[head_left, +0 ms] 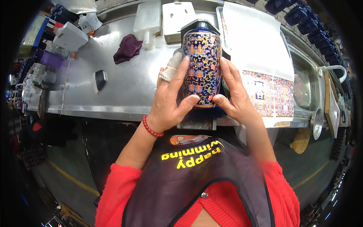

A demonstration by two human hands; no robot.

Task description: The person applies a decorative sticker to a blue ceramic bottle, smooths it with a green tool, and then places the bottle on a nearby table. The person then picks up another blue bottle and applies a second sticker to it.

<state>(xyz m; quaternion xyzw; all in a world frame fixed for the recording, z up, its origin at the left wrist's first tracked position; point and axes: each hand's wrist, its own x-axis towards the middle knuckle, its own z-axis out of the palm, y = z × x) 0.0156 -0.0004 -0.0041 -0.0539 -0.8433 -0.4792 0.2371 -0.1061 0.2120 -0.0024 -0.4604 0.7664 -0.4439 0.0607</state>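
A dark blue ceramic bottle [201, 68], covered in a colourful floral pattern with gold and orange, lies between my two hands at the edge of the metal table, its neck pointing away from me. From the left, my left hand [171, 99] presses fingers and thumb along its side; a pale wrapping [170, 72] shows around one or more of its fingers. My right hand [239, 100] holds the opposite side, fingers stretched along the wall and thumb near the base. What supports the bottle underneath is mostly hidden.
Right of the bottle, white paper [257, 41] partly covers a patterned decal sheet [266, 94], with a sink [305, 89] beyond. To the left lie a purple cloth [128, 48] and a small black-and-white tool [100, 80]. A clear plastic bottle [147, 19] and white box [177, 17] stand behind.
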